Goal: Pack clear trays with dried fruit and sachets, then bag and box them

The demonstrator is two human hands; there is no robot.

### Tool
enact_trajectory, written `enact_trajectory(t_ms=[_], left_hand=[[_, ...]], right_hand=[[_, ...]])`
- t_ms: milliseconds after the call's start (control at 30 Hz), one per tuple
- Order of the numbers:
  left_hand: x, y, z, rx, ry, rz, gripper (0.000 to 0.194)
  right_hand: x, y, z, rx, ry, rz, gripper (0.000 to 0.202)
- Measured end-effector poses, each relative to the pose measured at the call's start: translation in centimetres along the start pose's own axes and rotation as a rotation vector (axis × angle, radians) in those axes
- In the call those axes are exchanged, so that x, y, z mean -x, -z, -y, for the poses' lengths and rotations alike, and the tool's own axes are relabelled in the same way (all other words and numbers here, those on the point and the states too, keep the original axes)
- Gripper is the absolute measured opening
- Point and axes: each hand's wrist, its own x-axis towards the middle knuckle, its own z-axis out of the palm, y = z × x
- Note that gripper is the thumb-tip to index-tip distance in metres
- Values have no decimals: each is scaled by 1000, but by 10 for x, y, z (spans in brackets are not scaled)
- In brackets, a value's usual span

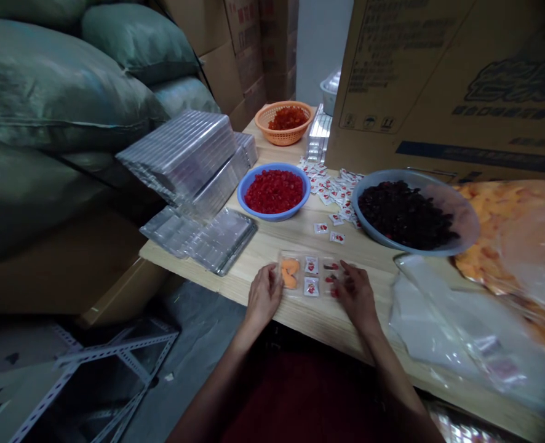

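Note:
A clear plastic tray (pixel 300 287) lies near the table's front edge, divided into compartments. Orange slices (pixel 290 273) fill its left compartment. Two small white printed sachets (pixel 311 286) sit one above the other in the middle. Dark and red pieces (pixel 330 267) show on the right, partly covered by my fingers. With fingers curled and closed, my left hand (pixel 266 292) grips the tray's left edge. My right hand (pixel 356 295) is open over the right compartment, its fingertips apart and touching the tray or its pieces; the exact contact is unclear.
Behind the tray stand a blue bowl of red pieces (pixel 254 210), scattered sachets (pixel 328 187) and a bowl of dark pieces (pixel 466 212). Stacked plastic trays (pixel 184 154) are left, an orange basket (pixel 266 132) at back. Plastic bags (pixel 433 314) lie right, before a large carton (pixel 392 141).

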Motion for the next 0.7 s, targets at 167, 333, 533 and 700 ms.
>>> enact_trajectory(t_ms=[167, 333, 533, 700], left_hand=[[-5, -6, 2, -88, 6, -40, 46], [-31, -7, -6, -253, -38, 47, 31], [-20, -9, -6, -96, -102, 50, 26], [-4, -17, -14, 534, 125, 145, 38]], right_hand=[[-8, -2, -12, -9, -89, -29, 53], [-15, -2, -8, -64, -182, -16, 61], [18, 6, 5, -592, -383, -1, 87], [39, 27, 29, -864, -571, 15, 99]])
